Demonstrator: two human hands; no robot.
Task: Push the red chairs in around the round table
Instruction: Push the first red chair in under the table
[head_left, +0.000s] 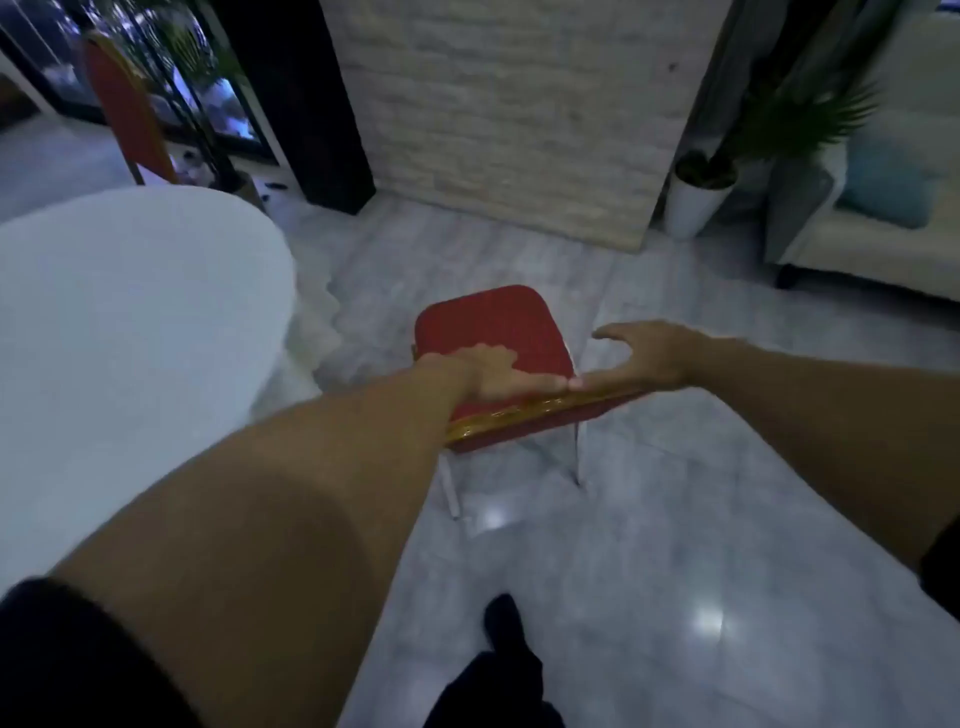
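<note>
A red chair (493, 327) with a gold-trimmed backrest rail (511, 414) stands on the floor, to the right of the round table (130, 312) with its white cloth, and apart from it. My left hand (491, 375) lies over the top of the backrest and grips it. Beside it, my right hand (644, 356) has its thumb along the rail, fingers spread and raised above the seat side. A second red chair (122, 114) stands on the far side of the table, top left.
A pale stone pillar (519, 114) and a dark column (311, 104) rise beyond the chair. A potted plant in a white pot (696, 200) and a light sofa (883, 244) stand at the right. The marble floor is glossy. My dark shoe (504, 623) is below.
</note>
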